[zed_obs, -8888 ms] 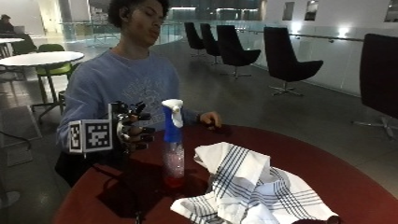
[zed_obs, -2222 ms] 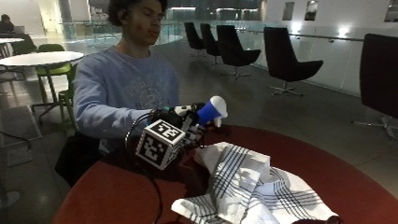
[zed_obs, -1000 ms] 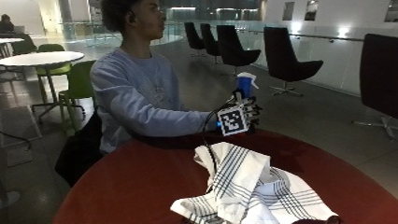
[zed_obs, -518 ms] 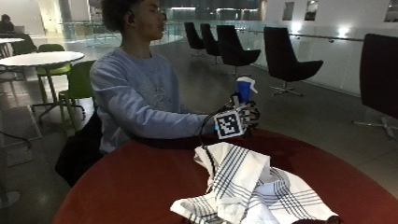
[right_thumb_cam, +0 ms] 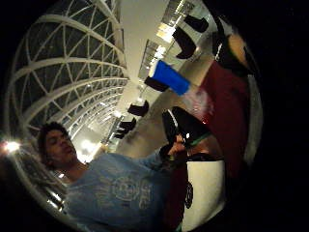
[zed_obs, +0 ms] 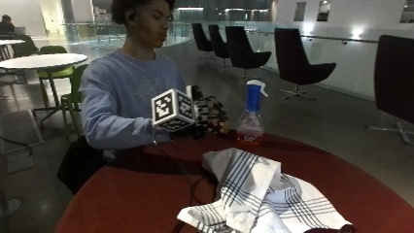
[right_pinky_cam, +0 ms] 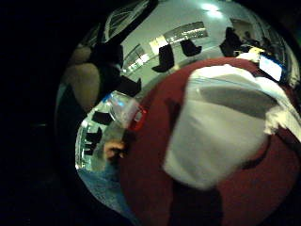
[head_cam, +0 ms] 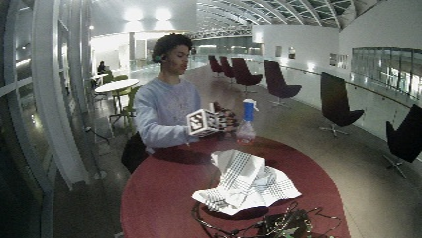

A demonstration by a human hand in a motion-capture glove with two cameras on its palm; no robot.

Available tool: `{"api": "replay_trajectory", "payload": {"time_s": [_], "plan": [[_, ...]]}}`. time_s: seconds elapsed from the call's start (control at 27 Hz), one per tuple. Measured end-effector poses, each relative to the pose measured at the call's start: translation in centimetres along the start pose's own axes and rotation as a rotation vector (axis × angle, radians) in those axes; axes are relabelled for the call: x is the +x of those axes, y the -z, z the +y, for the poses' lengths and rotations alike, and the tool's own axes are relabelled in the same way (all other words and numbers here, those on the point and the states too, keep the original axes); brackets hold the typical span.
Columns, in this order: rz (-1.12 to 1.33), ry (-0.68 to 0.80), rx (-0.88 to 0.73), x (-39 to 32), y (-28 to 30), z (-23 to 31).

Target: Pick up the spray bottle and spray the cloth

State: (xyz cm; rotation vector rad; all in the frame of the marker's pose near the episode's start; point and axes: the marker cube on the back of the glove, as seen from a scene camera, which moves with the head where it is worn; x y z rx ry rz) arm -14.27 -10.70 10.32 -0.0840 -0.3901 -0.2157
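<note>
The gloved right hand (zed_obs: 208,115) hangs above the far edge of the round dark-red table (zed_obs: 129,194), just left of the clear plastic spray bottle with a blue neck and white trigger head (zed_obs: 251,114). Its fingers look loosely spread and hold nothing; the bottle stands apart from it, upright on its own base with a little reddish liquid at the bottom. Set there on the far side, the bottle is within easy reach of the hand and clear of the fabric. The white cloth with dark thin stripes (zed_obs: 259,196) lies crumpled in a heap nearer the camera, to the right, well apart from the bottle. With the bottle down, the spraying is probably over.
</note>
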Motion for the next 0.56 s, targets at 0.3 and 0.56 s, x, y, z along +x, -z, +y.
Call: {"api": "replay_trajectory", "payload": {"time_s": [0.3,0.56], "plan": [[0.183,-0.108,0.088,4.1,11.4,7.0],[0.3,-0.138,0.091,6.2,14.0,10.9]]}}
